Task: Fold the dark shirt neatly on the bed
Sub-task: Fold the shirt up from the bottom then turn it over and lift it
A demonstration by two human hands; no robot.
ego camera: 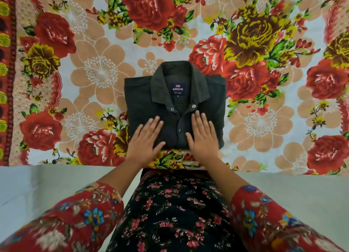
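Folded dark shirt (151, 112), collar and ARROW label (177, 90) facing up, on the floral bedsheet (94, 72) near its front edge. Left hand (145, 138) and right hand (203, 136) flat on the lower half, fingers straight, 1 either side of the button placket, gripping nothing.

The dark shirt (143, 104) is matt woven cloth with glossy buttons (193, 106); the bedsheet (264, 119) is printed cloth.

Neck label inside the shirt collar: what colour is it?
The label is navy with white lettering; head view.
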